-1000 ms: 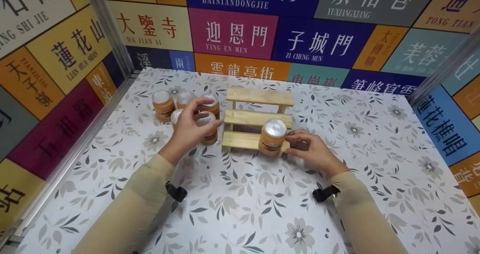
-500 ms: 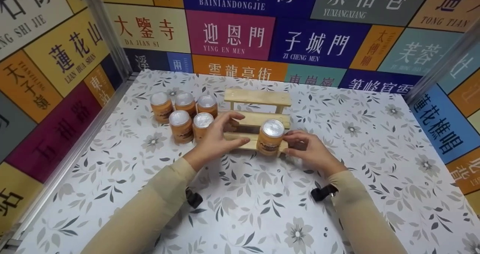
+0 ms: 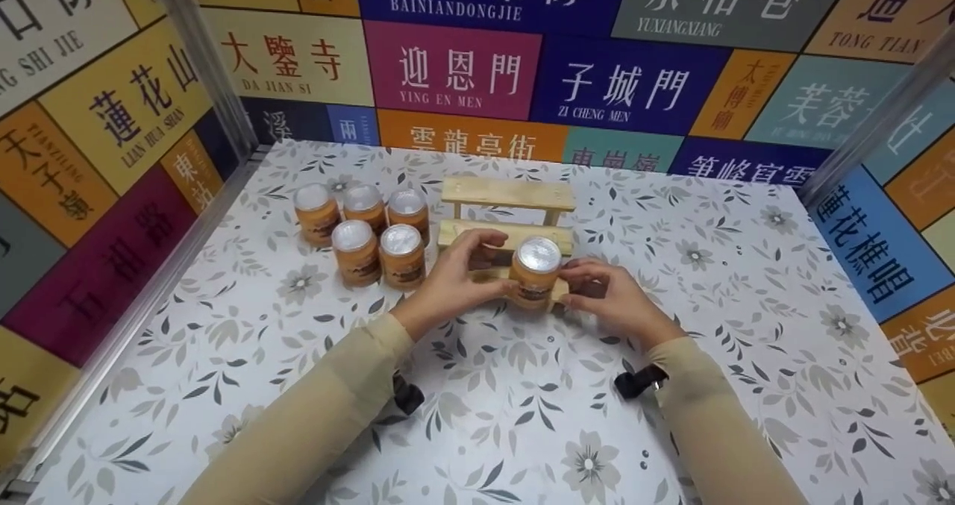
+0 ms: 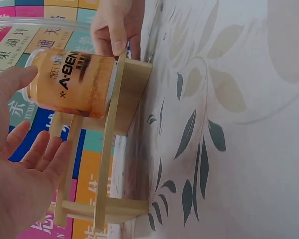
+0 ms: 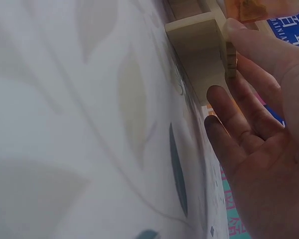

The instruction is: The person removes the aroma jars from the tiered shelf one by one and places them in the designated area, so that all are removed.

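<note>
An orange can (image 3: 536, 274) with a silver lid stands upright at the right end of the lowest step of a small three-step wooden rack (image 3: 507, 193). My left hand (image 3: 466, 274) is at the can's left side, fingers spread and thumb extended. In the left wrist view, that thumb overlaps the lid end of the can (image 4: 74, 82); contact cannot be made out. With thumb and fingers, my right hand (image 3: 608, 296) pinches the right end of the lowest step, close beside the can. The right wrist view shows its thumb (image 5: 239, 31) against the step's end.
Several matching cans (image 3: 357, 253) stand upright in two rows left of the rack. A floral-patterned cloth (image 3: 515, 430) covers the table. Sign-printed panels (image 3: 455, 68) enclose the back and sides, with metal posts at the corners.
My left hand has moved right from the group of cans, across the front of the rack, to the can on the lowest step. The right hand stays at the step's end.
</note>
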A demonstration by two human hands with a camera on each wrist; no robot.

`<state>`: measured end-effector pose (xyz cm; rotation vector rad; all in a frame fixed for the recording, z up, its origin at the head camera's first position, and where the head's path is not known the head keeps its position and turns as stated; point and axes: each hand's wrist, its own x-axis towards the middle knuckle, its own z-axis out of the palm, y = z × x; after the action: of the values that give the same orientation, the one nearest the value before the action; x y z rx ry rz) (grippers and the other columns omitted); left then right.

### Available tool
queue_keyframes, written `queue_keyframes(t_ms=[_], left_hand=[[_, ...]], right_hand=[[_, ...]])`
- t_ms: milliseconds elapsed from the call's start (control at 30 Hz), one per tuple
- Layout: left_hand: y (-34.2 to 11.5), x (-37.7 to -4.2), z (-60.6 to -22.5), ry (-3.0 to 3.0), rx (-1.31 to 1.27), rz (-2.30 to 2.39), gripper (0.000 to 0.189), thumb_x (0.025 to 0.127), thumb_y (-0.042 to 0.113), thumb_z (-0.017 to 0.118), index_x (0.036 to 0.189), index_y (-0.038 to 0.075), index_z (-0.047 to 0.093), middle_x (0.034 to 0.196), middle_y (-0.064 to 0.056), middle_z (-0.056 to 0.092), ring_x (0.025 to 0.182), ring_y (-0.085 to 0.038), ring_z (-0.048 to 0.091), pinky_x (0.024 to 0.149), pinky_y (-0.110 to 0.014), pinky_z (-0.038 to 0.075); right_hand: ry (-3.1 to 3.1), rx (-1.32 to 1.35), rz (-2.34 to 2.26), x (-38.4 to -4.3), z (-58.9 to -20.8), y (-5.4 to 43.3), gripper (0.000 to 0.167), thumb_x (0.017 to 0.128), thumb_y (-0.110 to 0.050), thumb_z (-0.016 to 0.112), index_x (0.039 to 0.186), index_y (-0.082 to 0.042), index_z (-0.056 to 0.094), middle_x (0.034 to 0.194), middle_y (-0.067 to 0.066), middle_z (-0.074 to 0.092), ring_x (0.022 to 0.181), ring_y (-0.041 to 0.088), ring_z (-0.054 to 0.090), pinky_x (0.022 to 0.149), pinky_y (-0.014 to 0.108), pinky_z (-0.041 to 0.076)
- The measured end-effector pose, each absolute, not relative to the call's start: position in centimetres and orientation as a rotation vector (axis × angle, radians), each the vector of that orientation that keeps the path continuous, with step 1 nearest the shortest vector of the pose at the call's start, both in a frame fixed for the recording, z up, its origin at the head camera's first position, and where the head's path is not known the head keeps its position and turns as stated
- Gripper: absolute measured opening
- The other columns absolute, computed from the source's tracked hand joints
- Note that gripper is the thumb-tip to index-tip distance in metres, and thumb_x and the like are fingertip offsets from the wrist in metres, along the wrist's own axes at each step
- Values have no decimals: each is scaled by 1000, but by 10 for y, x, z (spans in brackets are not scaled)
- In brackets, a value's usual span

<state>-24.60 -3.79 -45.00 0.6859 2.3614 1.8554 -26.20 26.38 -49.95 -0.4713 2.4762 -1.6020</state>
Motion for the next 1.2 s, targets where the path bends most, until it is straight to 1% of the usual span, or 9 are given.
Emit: queue_keyframes(t_ms=[167,400,567,667,867,1067,1167,1200], left_hand=[[-31,-250,-452,2382,721,1826,68,84,18,87,142,7,53,140,-14,56,126,-30,63,110,-43,50],[-23,-253,-452,2432,723,1779,67,83,24,89,140,12,56,135,-5,59,124,-23,62,109,-39,50],[-19,-252,-454,2411,708,1795,64,83,23,88,138,13,57,133,-4,59,120,-19,61,107,-39,51],[-17,-252,-454,2406,713,1806,63,84,23,87,138,13,57,133,-5,60,118,-18,61,106,-39,51],[-13,-253,-455,2398,717,1827,61,86,30,86,138,15,58,130,-3,61,113,-19,62,103,-42,52],[-11,-253,-455,2401,701,1834,60,86,31,86,137,16,58,129,-1,62,111,-18,63,100,-40,53],[-10,-254,-455,2393,706,1848,60,86,30,86,137,15,58,130,-2,62,111,-19,62,100,-43,53],[-9,-254,-455,2385,710,1859,59,86,30,85,137,15,58,130,-3,62,111,-21,62,101,-45,53]], right_hand=[[2468,-487,-1603,-263,-499,264,38,87,-10,83,124,-12,73,135,7,58,120,26,63,107,29,52],[2440,-527,-1663,-262,-500,263,36,88,-9,82,123,-8,74,133,11,59,116,25,64,106,33,54],[2441,-516,-1653,-261,-500,263,37,88,-10,82,123,-10,73,133,10,60,118,26,63,107,32,53],[2450,-501,-1641,-261,-500,264,37,87,-9,82,124,-10,73,135,9,59,120,27,63,108,32,52],[2451,-512,-1651,-262,-502,264,37,87,-7,82,124,-7,73,136,11,58,120,28,63,110,36,51],[2452,-522,-1645,-262,-504,263,38,88,-9,82,125,-8,73,137,11,58,121,29,62,112,38,50],[2469,-512,-1630,-262,-503,264,38,88,-11,82,125,-10,73,137,10,58,121,27,63,111,37,50],[2470,-505,-1630,-262,-502,264,37,88,-11,82,125,-11,73,136,9,58,121,26,63,111,36,50]])
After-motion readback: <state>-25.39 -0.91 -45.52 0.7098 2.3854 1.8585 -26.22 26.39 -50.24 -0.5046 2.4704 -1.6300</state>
